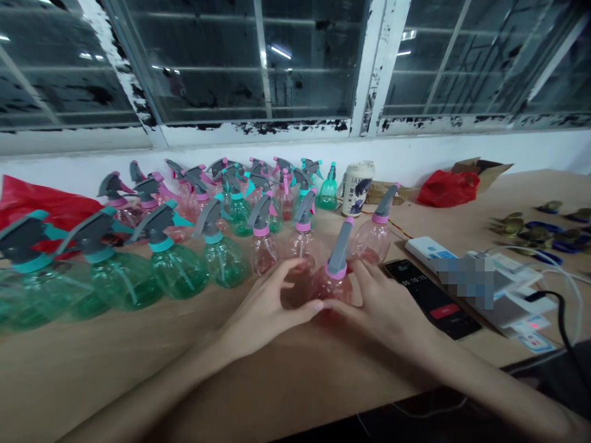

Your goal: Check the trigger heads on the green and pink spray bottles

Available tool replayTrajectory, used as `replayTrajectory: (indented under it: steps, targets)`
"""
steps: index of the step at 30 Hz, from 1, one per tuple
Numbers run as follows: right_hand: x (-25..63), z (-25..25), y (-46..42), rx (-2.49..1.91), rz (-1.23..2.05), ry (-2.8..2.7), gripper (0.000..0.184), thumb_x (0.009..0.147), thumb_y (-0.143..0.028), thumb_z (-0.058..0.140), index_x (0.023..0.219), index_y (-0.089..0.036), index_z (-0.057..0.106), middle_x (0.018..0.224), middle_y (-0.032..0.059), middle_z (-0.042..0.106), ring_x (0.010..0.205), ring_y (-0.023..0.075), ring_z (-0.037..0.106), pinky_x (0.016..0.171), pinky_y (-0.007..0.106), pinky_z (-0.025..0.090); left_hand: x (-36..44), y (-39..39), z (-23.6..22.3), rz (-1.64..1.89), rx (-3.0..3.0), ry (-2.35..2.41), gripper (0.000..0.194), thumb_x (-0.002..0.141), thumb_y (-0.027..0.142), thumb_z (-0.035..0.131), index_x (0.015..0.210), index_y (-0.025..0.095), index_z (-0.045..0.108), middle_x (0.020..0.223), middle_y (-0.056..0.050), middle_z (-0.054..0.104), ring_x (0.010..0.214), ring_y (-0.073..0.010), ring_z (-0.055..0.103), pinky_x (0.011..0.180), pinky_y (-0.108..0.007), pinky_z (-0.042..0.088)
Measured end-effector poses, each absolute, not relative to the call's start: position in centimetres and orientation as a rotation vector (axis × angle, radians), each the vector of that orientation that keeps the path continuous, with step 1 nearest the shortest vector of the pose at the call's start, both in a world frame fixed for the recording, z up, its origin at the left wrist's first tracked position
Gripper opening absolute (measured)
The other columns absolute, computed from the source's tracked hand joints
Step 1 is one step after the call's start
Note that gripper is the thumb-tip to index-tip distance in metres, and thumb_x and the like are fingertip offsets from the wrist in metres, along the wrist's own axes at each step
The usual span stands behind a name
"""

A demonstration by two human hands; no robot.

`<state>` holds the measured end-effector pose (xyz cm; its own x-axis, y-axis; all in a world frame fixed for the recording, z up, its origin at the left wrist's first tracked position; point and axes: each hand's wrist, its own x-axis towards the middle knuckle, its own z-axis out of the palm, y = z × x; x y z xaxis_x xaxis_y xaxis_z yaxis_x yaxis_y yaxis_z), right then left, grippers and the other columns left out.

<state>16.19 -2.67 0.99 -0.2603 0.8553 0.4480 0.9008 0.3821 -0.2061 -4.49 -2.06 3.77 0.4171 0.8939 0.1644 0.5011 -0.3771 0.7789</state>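
The dark phone screen shows 00:10:15 in pale digits toward its upper end, the white cup carries dark capitals near its top that seem to read "IAM", with the rest unclear, and the print on the blue-and-white sticker at the right is too small to read.

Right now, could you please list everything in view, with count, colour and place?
Front spray bottle: one, pink, centre
Pink bottles: many, pink, behind it
Green bottles: at least six, green, left and back
Red plastic: two, red, left and back right
Cup: one, white, back
Packet: one, brown, beside cup
Cardboard box: one, brown, back right
Phone: one, black, right
White devices: several, white, beside phone
Cables: several, white and black, right
Small items: several, green and blue, far right
Table: one, brown, beneath
Windows: several panes, white frames, behind
Left hand: one, bare, front bottle's left
Right hand: one, bare, its right
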Motion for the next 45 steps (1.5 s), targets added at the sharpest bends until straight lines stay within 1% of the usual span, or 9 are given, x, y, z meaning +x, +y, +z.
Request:
replayTrajectory:
  steps: [5,10,16,23,27,32,37,40,45]
  targets:
    - [13.3,1.3,-3.9,-1.41,0.026,-2.257,0.051,0.082,-0.06,0.044,0.108,-0.017,0.055,0.095,0.0118,0.063,0.07,0.0255,0.064,0.056,0.039,0.049,-3.6,-2.3,4.6,0.834,2.037,1.067,0.066,0.075,0.034,0.069,0.131,0.026,0.037,0.127,-0.007,0.054,0.114,-0.0248,0.052,0.098,-0.044,0.041]
    - [10.8,0.9,-3.9,-1.38,0.21,-2.244,0.07,0.073,-0.074,0.044,0.111,-0.015,0.054,0.095,0.0118,0.065,0.076,0.03,0.065,0.06,0.044,0.052,-4.1,-2.3,4.6,0.992,1.997,1.15,0.044,0.08,0.035,0.063,0.119,0.025,0.047,0.099,-0.003,0.063,0.088,-0.0222,0.062,0.082,-0.043,0.049]
    - [9.4,0.7,-3.5,-1.246,0.285,-2.326,0.085,0.069,-0.078,0.043,0.121,-0.012,0.048,0.104,0.0158,0.063,0.086,0.0334,0.064,0.065,0.047,0.053,-5.6,-2.1,3.7,1.104,1.954,1.198,0.027,0.082,0.029,0.057,0.107,0.025,0.048,0.09,-0.003,0.063,0.084,-0.022,0.063,0.076,-0.039,0.05]
    - [12.6,-1.5,-1.0,-0.93,0.518,-2.418,0.053,0.087,-0.052,0.046,0.127,-0.018,0.042,0.126,0.0121,0.055,0.114,0.0247,0.053,0.093,0.043,0.046,-6.8,-1.7,3.8,1.195,2.165,1.239,0.009,0.073,0.017,0.05,0.08,0.022,0.046,0.066,0.003,0.054,0.057,-0.0144,0.052,0.06,-0.032,0.046]
    - [14.3,-4.7,1.0,-0.952,0.385,-2.388,0.035,0.087,-0.046,0.051,0.111,-0.021,0.054,0.112,0.0088,0.061,0.103,0.0225,0.059,0.088,0.042,0.05,-6.9,-1.0,4.0,1.218,2.228,1.118,0.013,0.071,0.016,0.046,0.082,0.023,0.045,0.062,0.005,0.052,0.053,-0.0136,0.049,0.055,-0.03,0.043]
    - [15.1,-6.9,1.9,-0.97,0.321,-2.351,0.019,0.089,-0.034,0.051,0.102,-0.023,0.06,0.108,0.007,0.062,0.103,0.0197,0.06,0.088,0.037,0.05,-7.1,-0.5,3.9,1.153,2.217,1.052,0.009,0.074,0.018,0.043,0.08,0.024,0.04,0.056,0.007,0.043,0.048,-0.0133,0.041,0.05,-0.029,0.038]
    - [16.0,-6.5,2.0,-1.109,0.245,-2.253,0.018,0.09,-0.029,0.048,0.098,-0.022,0.063,0.104,0.0069,0.065,0.097,0.0209,0.063,0.085,0.039,0.051,-7.3,-0.2,4.0,1.185,2.276,0.984,0.014,0.072,0.014,0.045,0.08,0.024,0.04,0.064,0.005,0.045,0.053,-0.0137,0.044,0.052,-0.029,0.038]
    - [16.6,-6.1,2.2,-1.287,0.111,-2.168,0.023,0.089,-0.035,0.049,0.098,-0.019,0.063,0.102,0.0091,0.066,0.095,0.025,0.063,0.085,0.045,0.05,-7.3,-0.1,4.3,1.193,2.276,0.91,0.015,0.07,0.011,0.045,0.079,0.023,0.04,0.065,0.005,0.044,0.054,-0.0125,0.045,0.05,-0.027,0.038]
    - [16.7,-6.9,2.7,-1.409,-0.026,-2.138,0.035,0.087,-0.045,0.049,0.105,-0.019,0.062,0.11,0.0103,0.065,0.102,0.0263,0.061,0.087,0.044,0.05,-7.2,0.0,4.5,1.148,2.247,0.873,0.013,0.069,0.01,0.046,0.075,0.022,0.043,0.068,0.004,0.046,0.057,-0.0126,0.046,0.054,-0.029,0.04]
